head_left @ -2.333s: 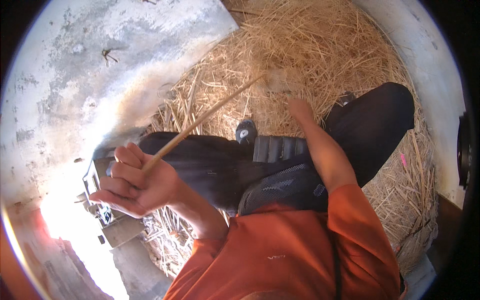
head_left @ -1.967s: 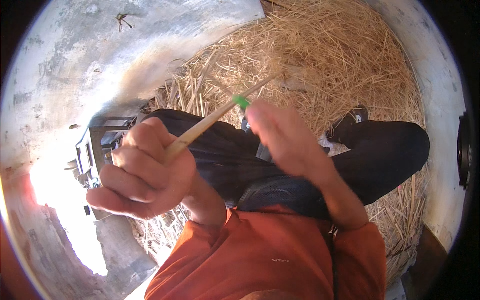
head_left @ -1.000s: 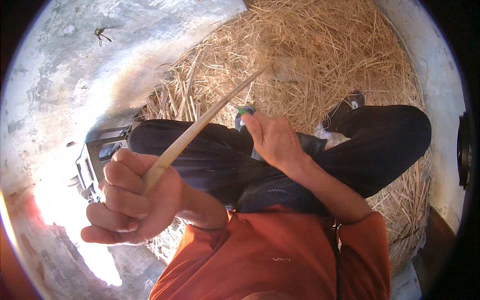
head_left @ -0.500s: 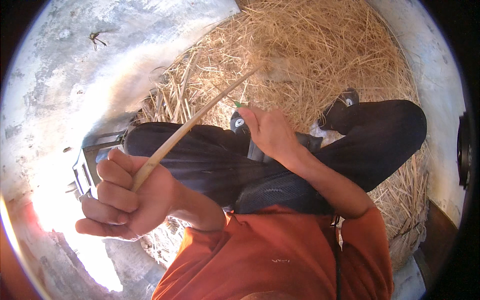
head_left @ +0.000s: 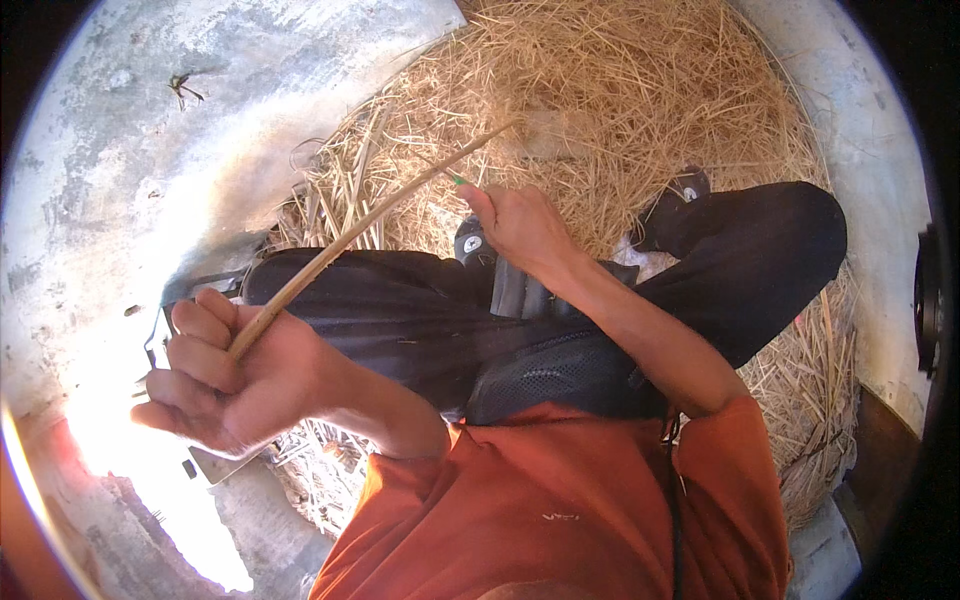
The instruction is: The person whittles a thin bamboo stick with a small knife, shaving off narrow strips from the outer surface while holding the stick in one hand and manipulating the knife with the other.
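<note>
A long, slender, pale-brown stick (head_left: 350, 238) slants up and away from my left hand (head_left: 245, 380), whose fingers are curled around its thicker end. Its thin far end reaches over the straw. Beyond my lap, my right hand (head_left: 528, 232) is closed, thumb forward, on a small green-handled tool (head_left: 458, 180). A thin dark tip runs from the green part toward the stick and seems to meet it; whether it is a blade is too small to tell. Most of the handle is hidden in my fist.
I sit cross-legged in dark trousers (head_left: 370, 300) on loose straw (head_left: 640, 80). A grey, weathered wall or slab (head_left: 130, 180) curves along the left, with strong sunlight on it. Another pale wall (head_left: 870, 150) rises at the right. A dark-framed object stands partly behind my left hand.
Both hands have shifted slightly left, the right one also a little farther away. The stick has moved with my left hand and lies at a slightly flatter slant.
</note>
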